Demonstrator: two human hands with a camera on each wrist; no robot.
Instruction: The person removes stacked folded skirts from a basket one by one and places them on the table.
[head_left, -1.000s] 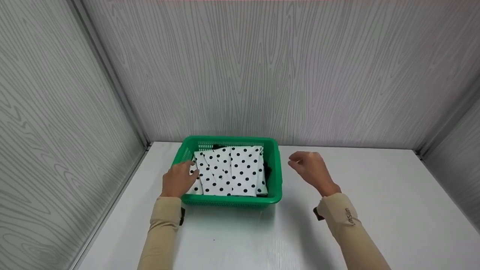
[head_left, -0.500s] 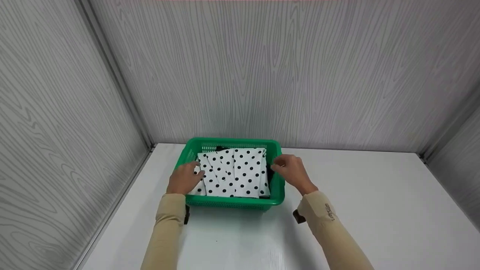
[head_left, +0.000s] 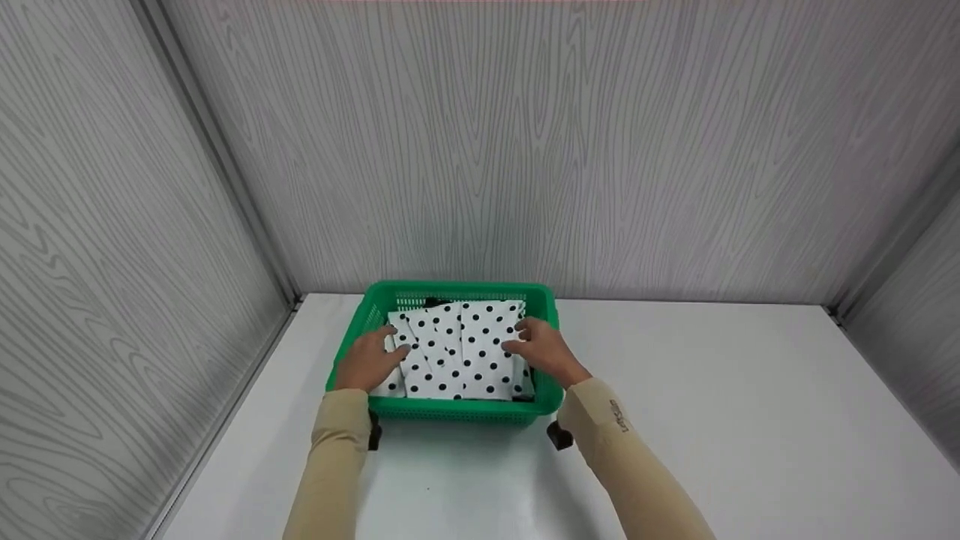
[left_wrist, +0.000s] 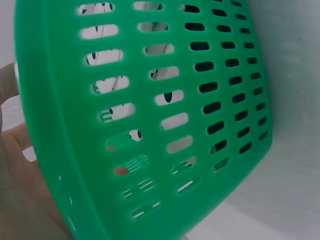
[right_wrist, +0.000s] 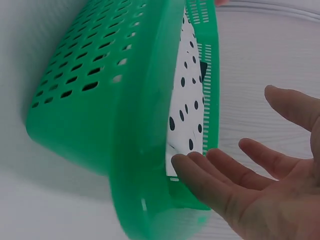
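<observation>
A green plastic basket (head_left: 465,287) with slotted walls stands on the white table against the back wall. Folded white cloth with black dots (head_left: 487,360) lies inside it. Over the basket's left side is my left hand (head_left: 366,361), fingers and thumb apart at the cloth's left edge. My right hand (head_left: 546,349) reaches over the right rim, its fingertips overlapping the cloth's right part in the head view. In the right wrist view the fingers of that hand (right_wrist: 250,185) are spread, with nothing between them. The basket's outer wall (left_wrist: 65,115) hides much of the left hand (left_wrist: 25,200).
Something dark (head_left: 435,302) shows behind the cloth at the basket's back. White table surface (head_left: 712,420) extends to the right and front. Grey wood-grained panels (head_left: 480,150) enclose the back and both sides. Each wrist wears a black device (head_left: 560,435).
My right hand has moved left, from beside the basket to over its right rim and the cloth's edge. My left hand has stayed nearly in place at the left side.
</observation>
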